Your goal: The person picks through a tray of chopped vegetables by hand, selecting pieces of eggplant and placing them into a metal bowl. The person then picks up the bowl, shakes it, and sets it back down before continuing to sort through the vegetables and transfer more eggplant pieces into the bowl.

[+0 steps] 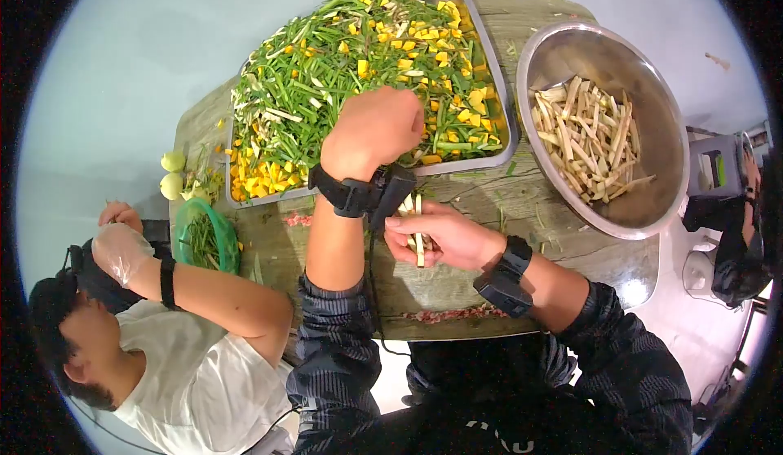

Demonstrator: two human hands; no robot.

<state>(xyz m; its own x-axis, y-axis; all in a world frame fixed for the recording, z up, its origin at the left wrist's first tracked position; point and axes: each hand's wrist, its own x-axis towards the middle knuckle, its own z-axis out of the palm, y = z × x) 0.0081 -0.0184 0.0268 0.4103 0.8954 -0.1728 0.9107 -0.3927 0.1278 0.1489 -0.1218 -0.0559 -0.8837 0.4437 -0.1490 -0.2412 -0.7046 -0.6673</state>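
Observation:
My left hand [372,131] is above the heaped metal tray [493,159], its back toward me and its fingers curled in. Whatever those fingers hold, if anything, is hidden. Under the hand lies a heap of chopped green stalks [302,79] mixed with yellow diced pieces [265,179]. Near the tray's front edge, my right hand [449,236] is closed around a few pale vegetable strips [419,230], which stick out past the fingers. Similar pale strips [587,133] lie in the large steel bowl [665,100] to the right.
At the left a person [188,357] with a gloved hand [122,251] sits beside a green basket [228,247] of greens. Two pale green round vegetables [171,184] rest at the table's left edge. Reddish scraps [453,315] lie along the front of the wooden table [326,324].

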